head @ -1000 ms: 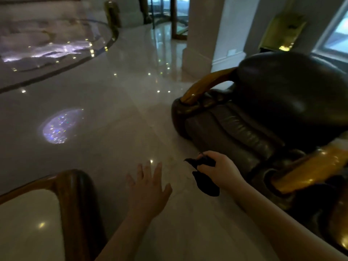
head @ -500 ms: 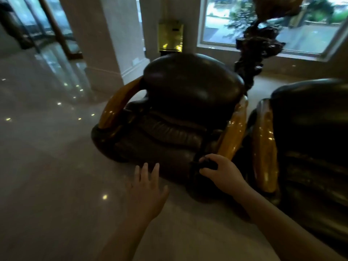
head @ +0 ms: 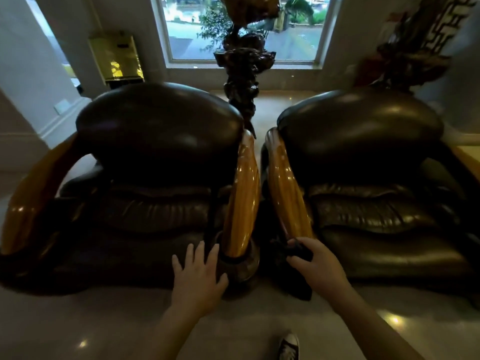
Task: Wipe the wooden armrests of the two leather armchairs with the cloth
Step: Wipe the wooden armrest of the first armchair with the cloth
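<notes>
Two dark leather armchairs face me side by side, the left armchair (head: 145, 203) and the right armchair (head: 376, 203). Their glossy wooden inner armrests run close together: the left chair's (head: 242, 196) and the right chair's (head: 287, 196). An outer wooden armrest (head: 28, 193) curves at far left. My right hand (head: 317, 263) grips a dark cloth (head: 296, 252) at the front end of the right chair's inner armrest. My left hand (head: 197, 276) hovers flat with fingers spread, just left of the left chair's armrest base.
A dark carved wooden stand (head: 242, 74) rises behind the gap between the chairs, before a window (head: 244, 27). Another carved piece (head: 405, 53) stands at back right. A brass box (head: 115, 58) is at back left. My shoe (head: 289, 346) is on the marble floor.
The view has swung right from the open floor until both armchairs sit centred. My right hand with the cloth now lies at the right chair's inner armrest; the left hand stays spread.
</notes>
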Demonstrator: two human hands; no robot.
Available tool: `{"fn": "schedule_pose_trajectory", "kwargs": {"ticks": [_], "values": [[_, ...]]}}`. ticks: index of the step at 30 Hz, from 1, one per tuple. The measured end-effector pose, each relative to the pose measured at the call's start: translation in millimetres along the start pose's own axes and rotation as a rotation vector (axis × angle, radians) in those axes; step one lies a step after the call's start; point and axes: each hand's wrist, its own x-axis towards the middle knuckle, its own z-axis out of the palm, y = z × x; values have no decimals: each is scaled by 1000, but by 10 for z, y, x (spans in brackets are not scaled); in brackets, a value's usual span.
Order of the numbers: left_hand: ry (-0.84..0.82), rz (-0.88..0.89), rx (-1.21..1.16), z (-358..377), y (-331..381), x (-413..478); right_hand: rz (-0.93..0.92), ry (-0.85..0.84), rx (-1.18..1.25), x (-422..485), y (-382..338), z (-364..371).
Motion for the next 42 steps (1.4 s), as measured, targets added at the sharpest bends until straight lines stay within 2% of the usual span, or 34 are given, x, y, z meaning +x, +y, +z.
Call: {"fn": "schedule_pose_trajectory", "kwargs": {"ticks": [3, 6, 11, 18, 23, 27, 30, 33, 38, 42], "values": [[-69, 7, -5, 159, 194, 447, 46, -2, 25, 367, 291, -90], [-66, -43, -34, 406, 331, 953, 92, -51, 34, 911, 551, -95], [-43, -156, -51, 823, 384, 1756, 38, -102, -30, 1866, 801, 202], [62, -111, -28, 1454, 257, 2768, -150, -114, -69, 3171, 843, 941], [140, 9, -44, 2011, 205, 3357, -404, -1, -279, 3992, 655, 1529], [154, 85, -38, 2400, 63, 3577, -596, -6, -485, 4536, 447, 1980], [163, 119, -28, 2552, -30, 3579, -666, -65, -656, 4744, 414, 2262], [167, 121, -18, 2593, -74, 3601, -666, -51, -736, 4811, 566, 2342], [179, 135, -58, 2611, -81, 3585, -638, 37, -773, 4610, 1015, 2147], [210, 135, -91, 2582, -89, 3593, -552, 86, -712, 4578, 1251, 2070]]}}
